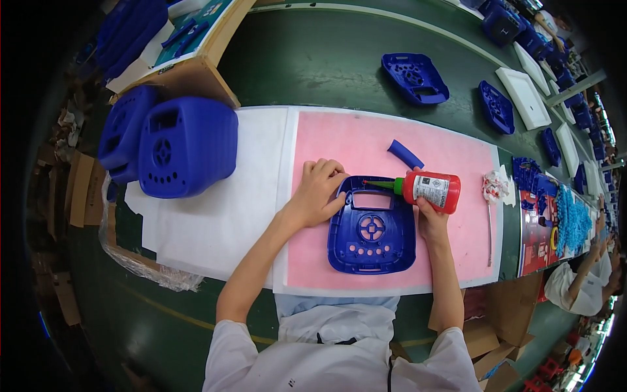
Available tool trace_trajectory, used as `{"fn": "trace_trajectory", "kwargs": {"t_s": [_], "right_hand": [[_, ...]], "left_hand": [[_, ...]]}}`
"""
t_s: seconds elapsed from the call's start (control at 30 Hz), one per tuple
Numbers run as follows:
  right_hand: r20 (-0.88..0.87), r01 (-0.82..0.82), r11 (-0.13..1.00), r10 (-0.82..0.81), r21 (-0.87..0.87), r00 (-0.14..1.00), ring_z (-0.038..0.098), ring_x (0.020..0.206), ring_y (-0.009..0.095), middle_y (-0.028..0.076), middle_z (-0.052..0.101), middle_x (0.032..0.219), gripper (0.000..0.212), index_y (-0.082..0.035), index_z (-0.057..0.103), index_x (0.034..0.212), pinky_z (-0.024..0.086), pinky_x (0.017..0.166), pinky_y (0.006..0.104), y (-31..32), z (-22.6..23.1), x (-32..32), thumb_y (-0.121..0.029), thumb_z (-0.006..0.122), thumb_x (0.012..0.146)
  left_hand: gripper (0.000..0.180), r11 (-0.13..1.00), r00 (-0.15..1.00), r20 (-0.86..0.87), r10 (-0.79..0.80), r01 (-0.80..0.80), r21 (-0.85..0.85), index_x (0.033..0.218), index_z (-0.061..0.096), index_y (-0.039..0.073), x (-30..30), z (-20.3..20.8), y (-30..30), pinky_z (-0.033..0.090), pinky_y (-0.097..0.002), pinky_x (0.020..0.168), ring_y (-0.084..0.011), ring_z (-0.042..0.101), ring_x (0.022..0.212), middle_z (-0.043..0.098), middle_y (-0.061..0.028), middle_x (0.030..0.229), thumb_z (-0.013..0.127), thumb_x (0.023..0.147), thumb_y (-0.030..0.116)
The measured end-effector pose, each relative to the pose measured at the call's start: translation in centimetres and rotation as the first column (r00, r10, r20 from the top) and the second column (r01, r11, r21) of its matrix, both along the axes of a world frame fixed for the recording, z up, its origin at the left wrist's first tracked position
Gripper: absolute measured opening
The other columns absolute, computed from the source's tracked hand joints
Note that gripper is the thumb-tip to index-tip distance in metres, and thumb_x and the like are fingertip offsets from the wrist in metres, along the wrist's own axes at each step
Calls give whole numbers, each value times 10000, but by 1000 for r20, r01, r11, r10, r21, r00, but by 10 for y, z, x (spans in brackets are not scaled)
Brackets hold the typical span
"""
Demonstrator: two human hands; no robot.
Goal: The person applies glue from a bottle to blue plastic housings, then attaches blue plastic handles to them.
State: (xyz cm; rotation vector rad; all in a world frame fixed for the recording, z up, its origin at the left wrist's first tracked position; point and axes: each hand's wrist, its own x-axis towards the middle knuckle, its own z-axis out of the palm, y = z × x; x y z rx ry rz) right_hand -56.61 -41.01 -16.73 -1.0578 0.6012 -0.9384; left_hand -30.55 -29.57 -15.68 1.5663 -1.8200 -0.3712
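Note:
A blue plastic housing panel (pixel 339 245) lies on the pink sheet in front of me, its ribbed inside facing up, with a slot near its far end, a round grille and a row of small holes. My left hand (pixel 319 193) grips its far left edge, fingers closed over the rim. In my right hand (pixel 428 212) is a red glue bottle (pixel 450 191) with a green nozzle, tipped on its side. The nozzle points left, its tip over the panel's far edge; whether it touches cannot be made out. Beyond the bottle lies a loose curved blue strip (pixel 405 154).
Blue housings (pixel 189 147) stand at the left beside a wooden box (pixel 196 78). More blue panels (pixel 415 78) lie on the green conveyor (pixel 294 59) beyond. At the right are a crumpled tissue (pixel 495 187), a thin metal rod (pixel 490 235) and light-blue pieces (pixel 571 222). Other people sit farther right.

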Motion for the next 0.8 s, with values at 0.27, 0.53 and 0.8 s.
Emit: {"fn": "trace_trajectory", "kwargs": {"t_s": [0.27,0.53,0.8], "right_hand": [[-30,-32,999,31,-30,999,493,1292,297,172,520,1388,558,14,477,1329,386,1096,410,1,5,-3,-3,713,823],[-89,-80,988,68,-136,994,491,1298,329,175,498,1411,616,-18,421,1379,382,1101,440,0,4,-7,-32,711,836],[-73,-32,971,15,-238,997,583,1194,303,190,605,1268,601,-6,524,1244,482,1011,435,-2,6,-1,72,781,706]], "left_hand": [[322,1000,1000,16,6,-6,-4,1034,629,10,-1,0,-1,289,-388,932,-259,472,1042,542,-117,1078,577,779,199],[322,1000,1000,18,-2,3,-8,1037,627,8,-1,2,0,292,-388,926,-262,474,1035,543,-120,1076,583,774,188],[327,1000,1000,21,3,-3,-8,1039,626,10,-1,3,0,295,-387,926,-266,474,1033,539,-119,1078,589,775,199]]}}
